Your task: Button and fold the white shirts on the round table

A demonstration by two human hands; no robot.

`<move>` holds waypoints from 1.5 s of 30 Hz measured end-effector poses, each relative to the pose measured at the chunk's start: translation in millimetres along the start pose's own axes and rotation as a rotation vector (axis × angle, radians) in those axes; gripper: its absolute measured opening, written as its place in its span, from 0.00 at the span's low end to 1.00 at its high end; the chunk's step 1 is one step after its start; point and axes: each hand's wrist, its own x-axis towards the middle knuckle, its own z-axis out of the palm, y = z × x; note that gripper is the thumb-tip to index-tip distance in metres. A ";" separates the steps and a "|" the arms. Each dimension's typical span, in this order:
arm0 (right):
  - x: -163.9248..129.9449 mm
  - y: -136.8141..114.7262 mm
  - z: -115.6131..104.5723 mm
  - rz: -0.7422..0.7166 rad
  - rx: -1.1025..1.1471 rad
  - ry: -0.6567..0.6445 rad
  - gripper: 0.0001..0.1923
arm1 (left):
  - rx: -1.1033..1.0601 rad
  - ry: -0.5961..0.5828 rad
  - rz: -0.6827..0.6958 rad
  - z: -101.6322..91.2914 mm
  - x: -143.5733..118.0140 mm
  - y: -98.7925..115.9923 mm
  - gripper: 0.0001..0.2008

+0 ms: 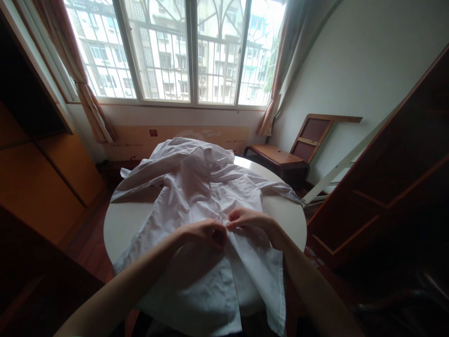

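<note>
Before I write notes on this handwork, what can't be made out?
All in the head view:
Pinch point on the white shirt: hidden by the left hand and right hand.
Any buttons: too small and blurred.
Print on the tan board: too small, partly behind the shirt.
Dark wooden panel: cut off by the right edge.

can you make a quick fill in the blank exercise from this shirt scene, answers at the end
1. The shirt is ____ in colour.
2. It is spread over a table whose top is ____, not square.
3. The left hand and right hand are close together at the shirt's ____ opening.
4. Curtains hang at ____ sides of the window.

Missing words: white; round; front; both
</note>
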 end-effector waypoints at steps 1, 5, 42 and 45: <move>-0.1 1.4 -1.9 0.014 -0.021 -0.013 0.16 | -0.007 -0.002 -0.003 -0.1 0.1 -0.3 0.07; -2.3 5.1 -7.1 0.034 -0.052 -0.051 0.17 | -0.031 -0.015 -0.005 -1.0 -0.7 1.3 0.09; -1.9 -24.0 -28.8 -0.141 -0.005 0.245 0.13 | -0.043 0.324 -0.079 -46.1 -4.0 16.6 0.15; 9.0 -38.5 -34.2 -0.076 -0.251 0.515 0.11 | 0.048 0.640 -0.153 -55.5 5.5 7.5 0.15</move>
